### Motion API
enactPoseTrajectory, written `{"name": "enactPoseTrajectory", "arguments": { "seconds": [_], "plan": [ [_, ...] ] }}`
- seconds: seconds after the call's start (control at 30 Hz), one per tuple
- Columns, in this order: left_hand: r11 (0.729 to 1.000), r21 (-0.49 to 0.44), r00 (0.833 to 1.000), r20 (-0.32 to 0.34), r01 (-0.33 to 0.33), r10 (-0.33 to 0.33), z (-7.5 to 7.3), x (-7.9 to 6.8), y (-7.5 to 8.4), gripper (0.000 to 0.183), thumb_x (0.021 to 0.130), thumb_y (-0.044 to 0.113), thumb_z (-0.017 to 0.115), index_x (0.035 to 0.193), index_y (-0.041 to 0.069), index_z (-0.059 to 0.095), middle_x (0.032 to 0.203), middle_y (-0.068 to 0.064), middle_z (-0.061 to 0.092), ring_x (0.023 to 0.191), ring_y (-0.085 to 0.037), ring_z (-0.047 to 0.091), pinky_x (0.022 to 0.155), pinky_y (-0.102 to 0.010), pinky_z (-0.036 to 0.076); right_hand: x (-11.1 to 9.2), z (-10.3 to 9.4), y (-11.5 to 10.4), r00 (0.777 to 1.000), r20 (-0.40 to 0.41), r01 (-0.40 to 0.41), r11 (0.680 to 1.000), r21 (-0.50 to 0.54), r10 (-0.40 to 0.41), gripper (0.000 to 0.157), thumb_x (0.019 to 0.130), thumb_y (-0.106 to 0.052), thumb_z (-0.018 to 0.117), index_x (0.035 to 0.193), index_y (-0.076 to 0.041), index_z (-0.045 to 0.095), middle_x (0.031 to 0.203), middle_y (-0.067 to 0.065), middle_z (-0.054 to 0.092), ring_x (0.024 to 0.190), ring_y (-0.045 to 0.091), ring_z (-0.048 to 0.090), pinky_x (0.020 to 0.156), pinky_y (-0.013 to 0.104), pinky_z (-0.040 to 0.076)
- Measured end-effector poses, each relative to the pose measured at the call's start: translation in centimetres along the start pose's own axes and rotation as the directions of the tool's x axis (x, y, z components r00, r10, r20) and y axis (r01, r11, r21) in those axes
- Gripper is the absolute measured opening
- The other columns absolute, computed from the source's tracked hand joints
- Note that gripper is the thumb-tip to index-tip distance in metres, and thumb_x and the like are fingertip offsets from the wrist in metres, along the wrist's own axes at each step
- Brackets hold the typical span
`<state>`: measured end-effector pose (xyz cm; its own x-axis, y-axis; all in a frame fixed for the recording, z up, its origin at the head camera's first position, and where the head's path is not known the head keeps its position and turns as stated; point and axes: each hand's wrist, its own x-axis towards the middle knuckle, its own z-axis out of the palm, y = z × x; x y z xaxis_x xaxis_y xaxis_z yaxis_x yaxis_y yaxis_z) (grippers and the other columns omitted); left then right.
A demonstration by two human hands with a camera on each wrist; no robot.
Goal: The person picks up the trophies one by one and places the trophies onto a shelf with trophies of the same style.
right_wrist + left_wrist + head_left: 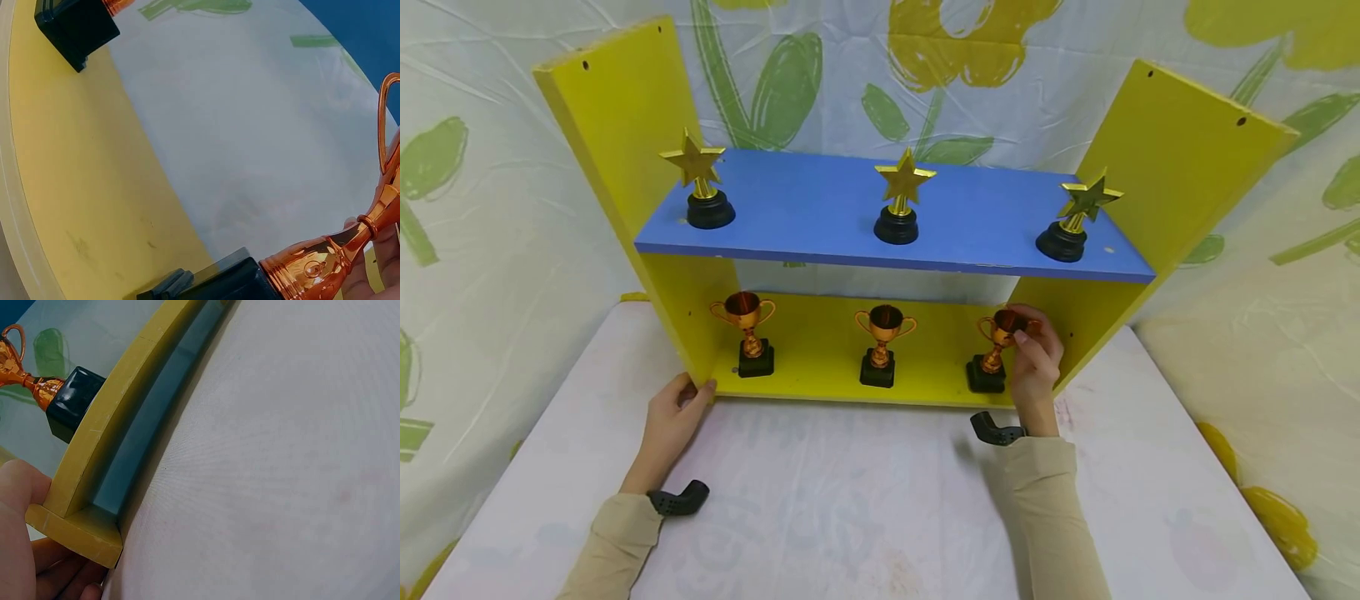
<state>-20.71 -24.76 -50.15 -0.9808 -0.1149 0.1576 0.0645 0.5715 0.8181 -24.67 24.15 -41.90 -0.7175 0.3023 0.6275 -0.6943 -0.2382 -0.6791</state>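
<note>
A yellow shelf unit (872, 395) with a blue middle board (812, 200) stands on the table. My right hand (1036, 367) holds the right-hand bronze trophy cup (992, 358) by its bowl. This cup stands slightly tilted on the lower board; in the right wrist view fingers show behind its stem (312, 262). My left hand (666, 425) grips the unit's lower left corner, thumb on one side and fingers below in the left wrist view. Two more bronze cups, a left one (756, 358) and a middle one (877, 367), stand on the lower board.
On the blue board stand three gold star trophies: left (710, 208), middle (897, 223) and right (1063, 240). Tall yellow side panels, left (617, 108) and right (1187, 158), rise at both ends. A flower-patterned cloth (850, 75) hangs behind. The white-covered table (850, 508) extends in front.
</note>
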Motion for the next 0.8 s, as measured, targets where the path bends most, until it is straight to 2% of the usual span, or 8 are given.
{"name": "enactPoseTrajectory", "arguments": {
  "seconds": [0.1,0.3,0.43,0.63,0.8],
  "plan": [
    [1.0,-0.003,1.0,-0.001,0.0,0.0,0.0,-0.04,0.1,0.047,0.101,0.037,0.055,0.13,0.0,0.056,0.116,-0.019,0.064,0.103,-0.027,0.055,0.086,-0.031,0.043,-0.02,-0.15,0.03,1.0,-0.008,-0.006,1.0,-0.007,0.006,0.039,0.084,-0.004,0.039,0.11,0.007,0.066,0.105,0.011,0.065,0.094,0.023,0.055,0.085,0.031,0.044],
    [1.0,-0.009,1.0,-0.004,-0.003,0.003,0.03,0.0,0.08,0.046,0.101,0.036,0.055,0.13,0.001,0.057,0.116,-0.019,0.064,0.103,-0.027,0.055,0.086,-0.027,0.042,-0.12,-0.39,0.14,1.0,-0.021,-0.02,1.0,-0.01,0.02,0.039,0.084,-0.004,0.038,0.11,0.005,0.066,0.106,0.011,0.064,0.098,0.023,0.053,0.088,0.032,0.041],
    [1.0,-0.009,1.0,-0.002,-0.006,0.006,0.09,0.03,-0.06,0.047,0.101,0.037,0.055,0.13,0.0,0.056,0.116,-0.019,0.064,0.104,-0.027,0.055,0.087,-0.03,0.043,-0.19,-0.46,0.26,0.999,-0.034,-0.022,1.0,-0.013,0.022,0.04,0.083,-0.004,0.038,0.109,0.003,0.067,0.107,0.01,0.063,0.101,0.024,0.052,0.09,0.033,0.039],
    [1.0,-0.007,1.0,-0.006,-0.008,0.008,0.1,0.03,-0.12,0.047,0.101,0.038,0.056,0.129,0.0,0.057,0.115,-0.019,0.064,0.103,-0.027,0.056,0.085,-0.023,0.042,-0.28,-0.51,0.32,0.999,-0.042,-0.027,1.0,-0.015,0.026,0.041,0.083,-0.005,0.037,0.11,0.004,0.066,0.108,0.01,0.062,0.101,0.024,0.051,0.089,0.033,0.04],
    [1.0,-0.009,1.0,-0.01,-0.006,0.006,0.1,0.04,-0.03,0.046,0.101,0.037,0.056,0.128,0.0,0.057,0.115,-0.018,0.065,0.103,-0.026,0.056,0.085,-0.023,0.042,-0.33,-0.53,0.23,0.999,-0.037,-0.028,0.999,-0.017,0.027,0.041,0.084,-0.005,0.036,0.111,0.005,0.065,0.11,0.011,0.061,0.103,0.025,0.05,0.091,0.034,0.038]
  ]
}}
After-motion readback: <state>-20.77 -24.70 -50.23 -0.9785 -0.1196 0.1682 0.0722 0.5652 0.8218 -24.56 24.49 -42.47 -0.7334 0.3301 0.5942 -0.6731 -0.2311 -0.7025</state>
